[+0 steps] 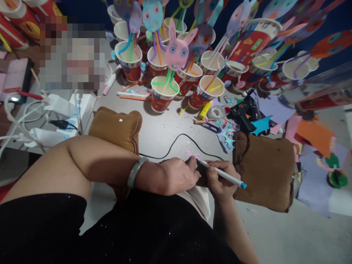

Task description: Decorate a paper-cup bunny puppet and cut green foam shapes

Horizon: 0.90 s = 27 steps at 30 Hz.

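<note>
My right hand (224, 179) is closed around a white marker pen (227, 175) with a blue end. The pen's tip points left, at a small pink paper piece (197, 156) with a heart-like drawing. My left hand (180, 175), a pale green bangle on its wrist, has its fingers curled, and its index finger presses at the edge of that piece. The undersides of the left fingers are hidden. Just left of it lies a second pink paper piece (188, 153), also marked with a heart.
Paper cups (162, 102) carrying paper rabbit faces on straws crowd the back. Brown cushions (264, 168) lie on both sides, with a black cable (181, 135) between. A black glue gun (244, 113), tape roll (216, 112), scissors (210, 126) and paper scraps lie right; a power strip (79, 110) lies left.
</note>
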Each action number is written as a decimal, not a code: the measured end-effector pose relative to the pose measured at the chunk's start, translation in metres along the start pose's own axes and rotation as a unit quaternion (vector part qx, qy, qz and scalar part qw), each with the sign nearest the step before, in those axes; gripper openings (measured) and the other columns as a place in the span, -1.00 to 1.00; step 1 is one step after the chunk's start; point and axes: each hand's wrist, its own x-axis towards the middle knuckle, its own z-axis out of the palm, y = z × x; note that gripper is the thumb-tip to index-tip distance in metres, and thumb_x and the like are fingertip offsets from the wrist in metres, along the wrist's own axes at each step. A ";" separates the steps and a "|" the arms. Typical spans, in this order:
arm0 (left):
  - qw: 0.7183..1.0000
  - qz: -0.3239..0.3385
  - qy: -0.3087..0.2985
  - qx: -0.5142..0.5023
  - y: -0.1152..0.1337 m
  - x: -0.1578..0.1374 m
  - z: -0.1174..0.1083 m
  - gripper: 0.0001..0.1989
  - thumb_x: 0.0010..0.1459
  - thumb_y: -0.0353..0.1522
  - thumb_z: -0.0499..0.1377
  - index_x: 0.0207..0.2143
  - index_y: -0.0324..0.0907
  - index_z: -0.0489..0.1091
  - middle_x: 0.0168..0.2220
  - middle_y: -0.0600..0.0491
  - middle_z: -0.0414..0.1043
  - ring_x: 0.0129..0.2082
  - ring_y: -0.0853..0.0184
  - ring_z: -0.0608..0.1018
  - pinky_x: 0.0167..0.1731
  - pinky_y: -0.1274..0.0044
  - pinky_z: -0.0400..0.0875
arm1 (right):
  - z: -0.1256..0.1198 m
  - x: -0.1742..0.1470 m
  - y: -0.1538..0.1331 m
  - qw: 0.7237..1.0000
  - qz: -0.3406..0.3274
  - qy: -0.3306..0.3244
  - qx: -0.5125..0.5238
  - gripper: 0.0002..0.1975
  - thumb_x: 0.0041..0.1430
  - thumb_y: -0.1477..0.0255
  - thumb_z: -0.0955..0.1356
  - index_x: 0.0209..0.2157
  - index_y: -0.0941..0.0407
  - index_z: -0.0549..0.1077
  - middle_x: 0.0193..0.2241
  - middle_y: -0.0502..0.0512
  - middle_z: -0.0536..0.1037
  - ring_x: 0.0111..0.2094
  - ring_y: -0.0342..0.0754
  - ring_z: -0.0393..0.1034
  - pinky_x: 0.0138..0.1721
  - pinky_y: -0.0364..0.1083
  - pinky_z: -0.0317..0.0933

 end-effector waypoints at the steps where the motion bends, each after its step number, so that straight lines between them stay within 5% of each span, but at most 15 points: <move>1: 1.000 -0.001 0.000 -0.001 0.000 0.000 0.000 -0.63 0.35 -0.46 -0.13 0.05 -0.38 0.36 0.28 -0.51 0.12 -0.26 0.19 0.64 -0.40 0.44 0.49 | 0.000 0.001 -0.001 1.000 0.001 0.000 0.000 -0.93 0.16 0.39 0.37 -0.32 0.09 0.44 -0.42 0.09 0.63 -0.40 0.01 0.58 -0.41 -0.03 0.45; 9: 1.000 0.004 -0.008 0.006 0.000 -0.001 -0.003 -0.59 0.33 -0.49 -0.18 0.06 -0.39 0.36 0.29 -0.51 0.10 -0.27 0.15 0.64 -0.45 0.42 0.46 | 0.001 0.002 -0.002 0.998 0.000 0.065 -0.014 -0.93 0.15 0.39 0.38 -0.34 0.11 0.45 -0.46 0.06 0.59 -0.47 -0.02 0.53 -0.47 -0.07 0.41; 15: 1.000 0.003 0.006 0.008 0.000 -0.002 -0.002 -0.58 0.33 -0.49 -0.19 0.05 -0.40 0.37 0.28 -0.51 0.12 -0.30 0.17 0.64 -0.47 0.42 0.46 | 0.001 0.005 -0.009 0.998 0.003 0.049 -0.046 -0.94 0.16 0.42 0.37 -0.35 0.11 0.47 -0.54 0.00 0.52 -0.55 -0.09 0.44 -0.53 -0.10 0.32; 27: 1.000 0.010 0.014 0.010 -0.002 0.001 0.002 -0.59 0.33 -0.47 -0.17 0.07 -0.36 0.36 0.27 -0.50 0.15 -0.31 0.16 0.63 -0.49 0.42 0.43 | 0.002 -0.001 -0.004 0.992 -0.004 0.114 -0.045 -0.86 0.18 0.35 0.38 -0.32 0.14 0.48 -0.45 0.08 0.58 -0.51 -0.04 0.51 -0.51 -0.08 0.37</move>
